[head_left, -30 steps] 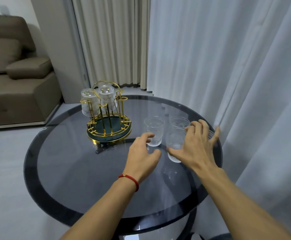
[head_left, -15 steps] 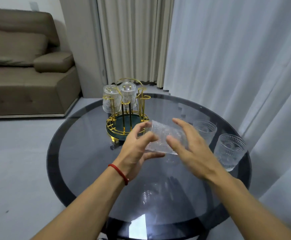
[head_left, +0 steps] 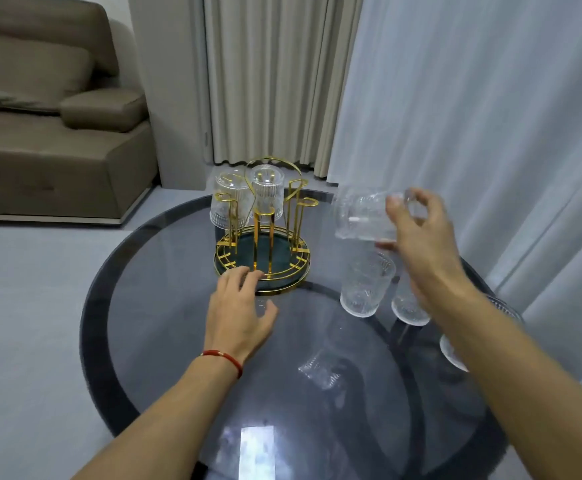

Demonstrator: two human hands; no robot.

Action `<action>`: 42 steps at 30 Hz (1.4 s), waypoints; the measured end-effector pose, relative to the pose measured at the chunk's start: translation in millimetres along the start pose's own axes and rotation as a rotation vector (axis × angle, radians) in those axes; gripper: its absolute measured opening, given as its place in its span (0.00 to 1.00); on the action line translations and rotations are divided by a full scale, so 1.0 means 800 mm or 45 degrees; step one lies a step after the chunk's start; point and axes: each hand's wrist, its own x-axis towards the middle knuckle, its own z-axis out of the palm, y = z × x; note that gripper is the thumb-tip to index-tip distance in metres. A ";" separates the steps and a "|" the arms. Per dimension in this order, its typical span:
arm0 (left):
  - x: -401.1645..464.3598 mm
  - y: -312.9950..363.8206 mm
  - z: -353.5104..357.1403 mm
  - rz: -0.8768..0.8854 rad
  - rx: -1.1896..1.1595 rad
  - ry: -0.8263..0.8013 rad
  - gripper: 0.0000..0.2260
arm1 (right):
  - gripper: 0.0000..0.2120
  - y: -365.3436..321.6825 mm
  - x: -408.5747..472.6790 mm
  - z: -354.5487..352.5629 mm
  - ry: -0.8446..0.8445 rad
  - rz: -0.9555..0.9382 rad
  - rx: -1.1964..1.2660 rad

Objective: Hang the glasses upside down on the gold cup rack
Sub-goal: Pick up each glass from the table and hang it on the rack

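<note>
One ribbed glass (head_left: 365,216) has left the table (head_left: 165,306), gripped sideways by the right hand (head_left: 421,237), left hand (head_left: 239,306) now open by the gold cup rack (head_left: 265,237).

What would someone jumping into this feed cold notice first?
Probably the clear glass held up in the right hand, lying on its side in the air just right of the gold cup rack. Next, the rack itself at the far side of the round dark glass table, with two glasses already hanging upside down on it. The left hand is open at the rack's base, holding nothing.
</note>
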 end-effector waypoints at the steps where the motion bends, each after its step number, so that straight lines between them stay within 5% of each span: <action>1: 0.001 -0.005 0.005 -0.004 0.050 -0.053 0.26 | 0.28 -0.006 0.021 0.003 0.038 -0.012 -0.048; 5: 0.001 -0.009 0.022 0.089 0.271 -0.215 0.32 | 0.31 -0.036 0.100 0.030 0.078 0.034 -0.114; 10: 0.002 -0.013 0.025 0.051 0.261 -0.243 0.30 | 0.34 -0.063 0.151 0.070 -0.138 -0.181 -0.474; 17: 0.003 -0.014 0.024 0.048 0.279 -0.253 0.29 | 0.28 -0.088 0.177 0.116 -0.333 -0.109 -0.750; 20: 0.002 -0.013 0.025 0.047 0.292 -0.248 0.29 | 0.32 -0.084 0.185 0.125 -0.415 -0.106 -0.838; 28: 0.003 -0.015 0.027 0.044 0.314 -0.244 0.28 | 0.36 -0.067 0.201 0.143 -0.717 -0.137 -0.841; 42: 0.002 -0.012 0.026 0.029 0.296 -0.240 0.28 | 0.36 -0.023 0.201 0.157 -0.886 -0.208 -0.865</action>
